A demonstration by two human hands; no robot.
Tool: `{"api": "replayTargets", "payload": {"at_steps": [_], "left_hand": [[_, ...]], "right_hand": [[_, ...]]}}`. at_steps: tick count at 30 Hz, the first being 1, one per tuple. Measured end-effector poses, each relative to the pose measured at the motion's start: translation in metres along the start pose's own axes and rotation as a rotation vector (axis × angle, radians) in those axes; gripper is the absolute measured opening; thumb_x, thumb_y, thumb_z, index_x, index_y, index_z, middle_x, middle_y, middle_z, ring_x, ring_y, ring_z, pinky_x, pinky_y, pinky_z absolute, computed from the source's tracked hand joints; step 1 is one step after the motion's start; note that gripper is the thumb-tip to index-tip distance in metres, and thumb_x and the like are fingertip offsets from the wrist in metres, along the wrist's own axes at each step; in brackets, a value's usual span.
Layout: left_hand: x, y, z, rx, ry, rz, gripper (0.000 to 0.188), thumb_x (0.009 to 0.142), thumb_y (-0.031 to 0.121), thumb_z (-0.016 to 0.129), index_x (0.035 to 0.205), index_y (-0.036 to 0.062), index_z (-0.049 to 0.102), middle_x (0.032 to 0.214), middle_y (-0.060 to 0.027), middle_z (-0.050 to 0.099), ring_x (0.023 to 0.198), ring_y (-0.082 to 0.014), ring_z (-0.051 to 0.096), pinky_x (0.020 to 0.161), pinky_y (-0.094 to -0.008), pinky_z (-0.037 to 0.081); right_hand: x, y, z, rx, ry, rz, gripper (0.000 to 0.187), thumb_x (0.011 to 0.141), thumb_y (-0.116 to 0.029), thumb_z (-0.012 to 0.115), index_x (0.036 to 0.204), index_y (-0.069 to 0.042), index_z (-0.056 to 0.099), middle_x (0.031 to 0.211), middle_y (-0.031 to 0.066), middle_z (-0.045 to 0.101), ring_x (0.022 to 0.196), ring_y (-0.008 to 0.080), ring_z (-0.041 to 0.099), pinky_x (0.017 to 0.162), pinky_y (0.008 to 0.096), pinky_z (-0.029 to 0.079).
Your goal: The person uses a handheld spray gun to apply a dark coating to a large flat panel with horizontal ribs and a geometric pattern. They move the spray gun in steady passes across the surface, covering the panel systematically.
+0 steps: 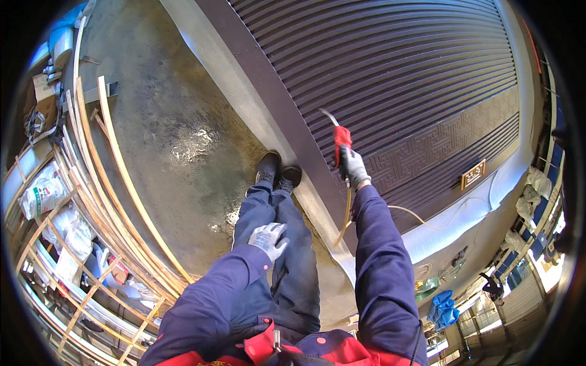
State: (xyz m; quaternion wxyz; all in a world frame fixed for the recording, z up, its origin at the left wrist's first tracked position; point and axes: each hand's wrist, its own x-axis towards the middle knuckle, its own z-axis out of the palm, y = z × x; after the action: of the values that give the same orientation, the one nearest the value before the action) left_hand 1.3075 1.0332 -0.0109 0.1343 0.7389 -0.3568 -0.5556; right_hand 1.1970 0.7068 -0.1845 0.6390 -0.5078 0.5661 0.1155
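My right hand [354, 168], in a grey-white glove, is closed around the handle of a red air blow gun [343, 139]. Its curved metal nozzle [329, 116] points away from me, over the ribbed face of a large dark brown panel [378, 79]. A yellowish hose [348, 215] hangs from below my grip. With fingers stretched out, my gloved left hand [268, 239] rests on my thigh and holds nothing.
White sheeting [427, 239] lies under the panel's near edge, and a small gold-framed fretwork plaque [473, 175] sits on the panel. Long wooden strips [122, 158] and a wooden lattice [79, 311] stand at left. The concrete floor [183, 79] has shiny patches. A blue bag [443, 310] lies lower right.
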Motion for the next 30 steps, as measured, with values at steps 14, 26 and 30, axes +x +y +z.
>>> {"api": "replayTargets", "payload": {"at_steps": [14, 26, 30], "left_hand": [[-0.024, -0.035, -0.035, 0.129, -0.151, -0.011, 0.055, 0.086, 0.042, 0.064, 0.131, 0.0113, 0.059, 0.131, -0.0113, 0.060, 0.127, -0.0302, 0.052, 0.112, -0.0475, 0.033], [-0.005, -0.026, -0.043, 0.218, -0.252, -0.039, 0.054, 0.084, 0.039, 0.064, 0.129, 0.0101, 0.059, 0.125, -0.0123, 0.062, 0.119, -0.0300, 0.056, 0.105, -0.0445, 0.038], [-0.002, -0.025, -0.044, 0.214, -0.253, -0.044, 0.049, 0.086, 0.038, 0.063, 0.126, 0.0099, 0.062, 0.122, -0.0131, 0.063, 0.116, -0.0306, 0.058, 0.103, -0.0454, 0.040]], "right_hand": [[0.102, -0.108, 0.123, 0.053, -0.030, -0.017, 0.050, 0.098, -0.052, 0.052, 0.085, -0.005, 0.064, 0.063, 0.0057, 0.061, 0.045, 0.0173, 0.053, 0.044, 0.0333, 0.041], [0.113, -0.126, 0.115, -0.128, -0.258, -0.164, 0.050, 0.100, -0.051, 0.051, 0.093, -0.005, 0.068, 0.067, 0.0051, 0.067, 0.049, 0.0137, 0.055, 0.048, 0.0325, 0.043], [0.101, -0.109, -0.011, 0.424, 0.243, -0.237, 0.053, 0.101, -0.054, 0.047, 0.096, -0.006, 0.070, 0.075, 0.0045, 0.069, 0.046, 0.0121, 0.049, 0.045, 0.0285, 0.039]]}}
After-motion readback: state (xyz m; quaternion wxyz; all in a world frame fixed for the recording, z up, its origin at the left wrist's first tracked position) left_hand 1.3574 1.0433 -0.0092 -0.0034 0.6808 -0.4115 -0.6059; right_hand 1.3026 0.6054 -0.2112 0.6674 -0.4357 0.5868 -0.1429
